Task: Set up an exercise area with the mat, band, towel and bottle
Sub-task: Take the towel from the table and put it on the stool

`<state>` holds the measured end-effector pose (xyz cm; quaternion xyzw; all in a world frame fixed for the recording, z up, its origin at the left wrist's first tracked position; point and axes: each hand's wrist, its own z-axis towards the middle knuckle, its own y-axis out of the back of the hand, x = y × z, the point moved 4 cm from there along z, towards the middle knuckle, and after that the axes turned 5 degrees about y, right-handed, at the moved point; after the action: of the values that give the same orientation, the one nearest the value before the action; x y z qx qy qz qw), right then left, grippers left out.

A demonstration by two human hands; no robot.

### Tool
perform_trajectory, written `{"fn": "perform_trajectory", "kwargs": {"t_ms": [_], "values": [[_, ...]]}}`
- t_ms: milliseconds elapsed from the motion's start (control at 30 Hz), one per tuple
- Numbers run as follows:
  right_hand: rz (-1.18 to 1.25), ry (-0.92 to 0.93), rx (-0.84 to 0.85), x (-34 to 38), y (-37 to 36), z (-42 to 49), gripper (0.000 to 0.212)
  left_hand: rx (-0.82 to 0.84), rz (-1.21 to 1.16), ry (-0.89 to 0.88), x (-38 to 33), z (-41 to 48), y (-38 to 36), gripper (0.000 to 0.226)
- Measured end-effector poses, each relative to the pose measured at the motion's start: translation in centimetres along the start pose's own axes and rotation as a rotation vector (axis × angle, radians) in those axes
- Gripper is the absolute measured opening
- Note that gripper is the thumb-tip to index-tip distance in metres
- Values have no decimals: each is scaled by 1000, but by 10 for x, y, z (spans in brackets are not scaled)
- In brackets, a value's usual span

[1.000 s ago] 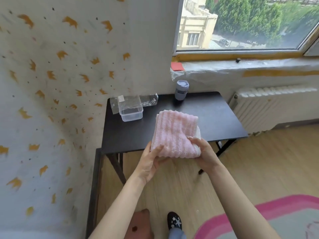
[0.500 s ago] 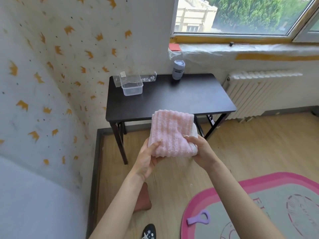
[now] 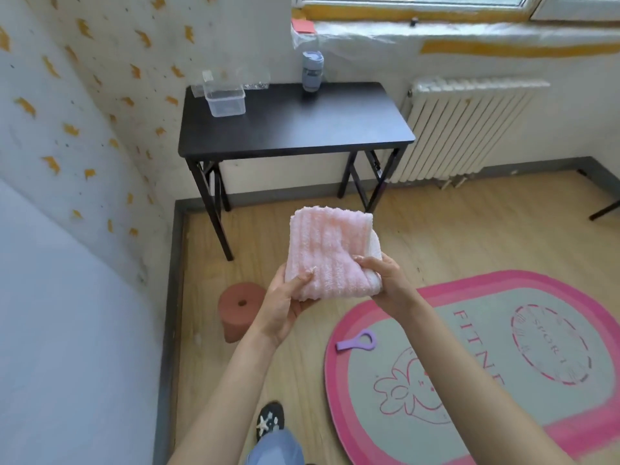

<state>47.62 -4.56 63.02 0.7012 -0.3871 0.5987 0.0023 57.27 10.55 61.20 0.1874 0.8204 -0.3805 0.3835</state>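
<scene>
A folded pink towel (image 3: 327, 250) is held in the air above the wooden floor. My left hand (image 3: 285, 302) grips its lower left corner and my right hand (image 3: 387, 280) grips its lower right edge. The oval mat (image 3: 496, 370), grey with a pink border, lies flat on the floor at the lower right. A purple band (image 3: 356, 340) rests on the mat's left part. The grey-blue bottle (image 3: 312, 71) stands upright at the back of the black table (image 3: 295, 125).
A clear plastic box (image 3: 225, 101) sits on the table's left side. A white radiator (image 3: 466, 129) lines the wall to the right. A reddish-brown stool (image 3: 240, 308) stands on the floor by my left hand. The wall is close on the left.
I have stepped back from the table with the towel in both hands. The table is now farther away, and the mat and band have come into view.
</scene>
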Motion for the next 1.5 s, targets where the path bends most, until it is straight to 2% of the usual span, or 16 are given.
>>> {"fn": "perform_trajectory", "kwargs": {"t_ms": [300, 533, 700, 1033, 1233, 1400, 1500], "values": [[29, -18, -19, -59, 38, -33, 27, 8, 70, 38, 64, -14, 16, 47], [31, -31, -73, -148, 76, -21, 36, 25, 93, 71, 142, 12, 67, 53], [-14, -32, -97, -218, 107, -1, 40, 55, 107, 66, 204, 44, 112, 53], [-32, -25, -106, -375, 184, 67, 47, 48, 96, 79, 344, 140, 216, 69], [-6, -5, -109, -452, 221, 108, 49, 42, 105, 57, 395, 182, 264, 76], [19, -8, -120, -495, 239, 135, 47, 47, 132, 49, 421, 211, 299, 71], [48, 3, -105, -511, 243, 144, 46, 46, 144, 35, 428, 230, 320, 55]]}}
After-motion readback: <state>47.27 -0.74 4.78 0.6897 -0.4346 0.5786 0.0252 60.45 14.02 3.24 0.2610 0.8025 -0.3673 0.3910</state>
